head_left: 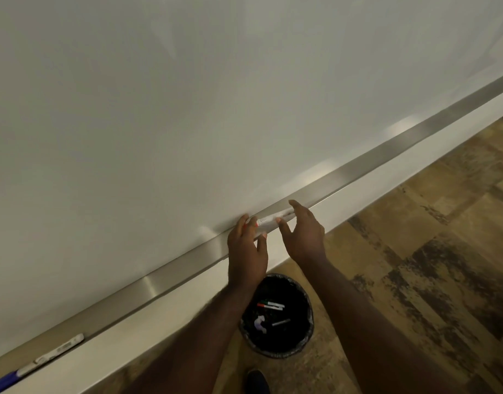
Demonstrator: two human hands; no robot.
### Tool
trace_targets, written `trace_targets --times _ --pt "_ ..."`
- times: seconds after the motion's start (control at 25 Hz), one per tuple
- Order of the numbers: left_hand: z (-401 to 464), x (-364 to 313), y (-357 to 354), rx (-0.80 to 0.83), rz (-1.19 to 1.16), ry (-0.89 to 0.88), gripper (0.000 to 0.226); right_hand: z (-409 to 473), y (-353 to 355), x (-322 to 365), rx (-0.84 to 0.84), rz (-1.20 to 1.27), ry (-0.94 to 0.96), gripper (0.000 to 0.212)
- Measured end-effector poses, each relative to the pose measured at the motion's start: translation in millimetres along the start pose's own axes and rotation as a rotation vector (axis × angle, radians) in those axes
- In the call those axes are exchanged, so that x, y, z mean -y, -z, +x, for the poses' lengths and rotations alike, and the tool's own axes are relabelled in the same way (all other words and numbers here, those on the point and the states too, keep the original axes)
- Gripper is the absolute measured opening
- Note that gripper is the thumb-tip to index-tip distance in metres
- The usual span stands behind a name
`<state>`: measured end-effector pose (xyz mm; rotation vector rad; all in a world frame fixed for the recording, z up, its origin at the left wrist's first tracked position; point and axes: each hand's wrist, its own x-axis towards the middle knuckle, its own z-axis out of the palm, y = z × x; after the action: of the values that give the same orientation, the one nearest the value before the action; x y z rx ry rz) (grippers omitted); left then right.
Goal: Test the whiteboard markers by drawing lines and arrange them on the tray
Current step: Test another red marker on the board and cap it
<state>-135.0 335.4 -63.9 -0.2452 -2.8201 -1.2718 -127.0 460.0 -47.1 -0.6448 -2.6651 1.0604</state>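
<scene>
Both arms reach forward to the tray (pixel 358 163) under the whiteboard (pixel 187 109). Left hand (pixel 246 251): fingers curled round one end of a marker (pixel 268 222), gripping it. Right hand (pixel 304 231): fingers spread, loosely bent, tips touching the marker's other end; no firm grip seen. Marker's long axis runs along the tray. Second marker (pixel 39 359) lies far left on the tray, same axis. Bin (pixel 275 314) on the floor holds about three markers.

Lower centre of frame: black bin (pixel 275 315) w/ dark liner stands on mottled brown wood-look floor (pixel 432 251) below the wall; crumpled pale scrap (pixel 260 323) inside. Dark shoe toe (pixel 257 381) at bottom edge.
</scene>
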Motion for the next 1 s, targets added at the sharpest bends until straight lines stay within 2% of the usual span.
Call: trace_targets --times 0.2,0.44,0.52,0.6,0.68,0.76,0.88,1.0 --pt "-17.9 0.6 39.6 -0.110 0.018 -0.100 0.038 -21.1 6.2 19.0 -0.133 0.187 0.069 0.035" --pt "-38.4 13.6 124.9 -0.250 0.000 -0.258 0.023 -63.2 20.4 54.1 -0.112 0.340 0.264 0.024" --pt "-51.4 16.1 161.4 -0.272 -0.105 -0.255 0.019 -82.8 27.8 73.5 -0.023 0.434 0.254 0.017" --pt "-66.6 12.0 198.3 -0.290 -0.301 -0.154 0.019 -101.1 32.2 96.6 0.158 0.518 0.220 0.009" --pt "-79.5 5.0 232.8 -0.290 -0.555 -0.033 0.020 -119.7 32.3 124.6 0.315 0.532 0.294 0.011" --pt "-91.4 -1.2 268.1 -0.317 -0.724 0.014 0.023 -140.1 30.4 160.3 0.458 0.565 0.370 0.015" --pt "-107.6 -8.5 315.7 -0.332 -0.823 0.022 0.024 -169.2 28.8 215.0 0.619 0.596 0.483 0.024" --pt "-126.0 -10.6 363.3 -0.303 -0.841 -0.037 0.020 -200.7 30.1 269.5 0.677 0.613 0.593 0.024"
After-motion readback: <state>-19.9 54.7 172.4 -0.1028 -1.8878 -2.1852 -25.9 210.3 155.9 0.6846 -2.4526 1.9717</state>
